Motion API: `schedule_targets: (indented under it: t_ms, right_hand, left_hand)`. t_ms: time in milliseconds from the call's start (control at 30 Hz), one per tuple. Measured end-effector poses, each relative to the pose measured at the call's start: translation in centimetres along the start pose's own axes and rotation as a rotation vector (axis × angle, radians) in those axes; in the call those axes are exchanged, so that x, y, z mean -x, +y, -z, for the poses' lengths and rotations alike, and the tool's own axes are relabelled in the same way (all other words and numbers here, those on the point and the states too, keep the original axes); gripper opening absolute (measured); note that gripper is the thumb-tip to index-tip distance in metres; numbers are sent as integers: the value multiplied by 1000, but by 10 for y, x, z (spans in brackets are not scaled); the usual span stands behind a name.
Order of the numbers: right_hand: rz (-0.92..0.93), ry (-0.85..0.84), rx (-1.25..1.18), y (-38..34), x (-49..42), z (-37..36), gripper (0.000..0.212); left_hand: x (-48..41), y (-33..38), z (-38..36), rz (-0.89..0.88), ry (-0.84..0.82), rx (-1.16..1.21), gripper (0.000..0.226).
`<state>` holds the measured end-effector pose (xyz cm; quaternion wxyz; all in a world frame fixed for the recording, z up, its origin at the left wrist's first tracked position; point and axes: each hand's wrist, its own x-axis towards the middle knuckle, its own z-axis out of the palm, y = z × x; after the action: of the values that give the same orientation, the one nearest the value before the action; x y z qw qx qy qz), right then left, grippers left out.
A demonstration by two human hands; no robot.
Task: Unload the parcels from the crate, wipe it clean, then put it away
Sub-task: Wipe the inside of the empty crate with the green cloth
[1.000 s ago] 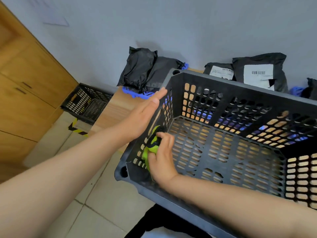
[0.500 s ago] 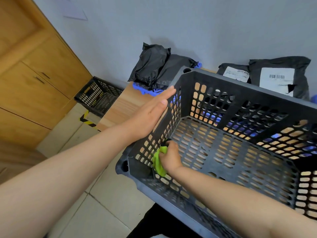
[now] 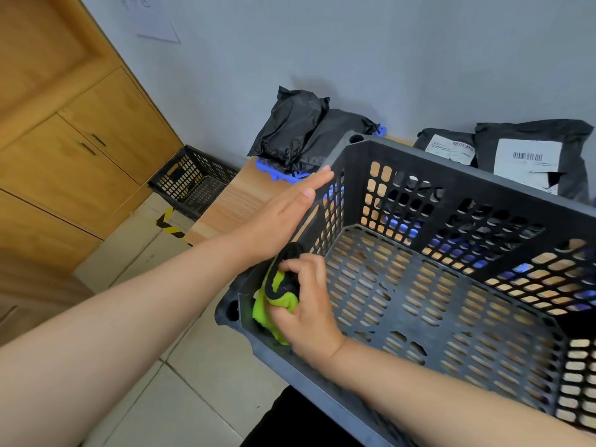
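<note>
Fingers (image 3: 317, 179) of my left hand (image 3: 280, 221) lie straight & flat on the outside of the crate (image 3: 467, 188) end wall, bracing it. Green cloth (image 3: 274, 301) is bunched in my right hand (image 3: 309, 314), fingers curled round it, pressed into the inside near corner. Crate is empty, tilted toward me on the wood table (image 3: 232, 201); parcels (image 3: 529, 156) lie behind it by the wall. Looks like stiff, light plastic w/ open lattice, so I'd lift it by the solid rim, both ends.
</note>
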<state>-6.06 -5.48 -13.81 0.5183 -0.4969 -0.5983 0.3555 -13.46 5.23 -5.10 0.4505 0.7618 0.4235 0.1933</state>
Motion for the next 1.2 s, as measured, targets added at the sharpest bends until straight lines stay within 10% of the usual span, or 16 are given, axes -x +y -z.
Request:
schedule_targets:
  t_ms: [733,1200]
  right_hand:
    - [-573,-421,279,73,11,-4,34]
    - [-233,-379,-6,-6,14,24,73]
  left_hand:
    - [1,1,0,39,7,-93,50]
    - [4,5,-1,49,7,-37,48]
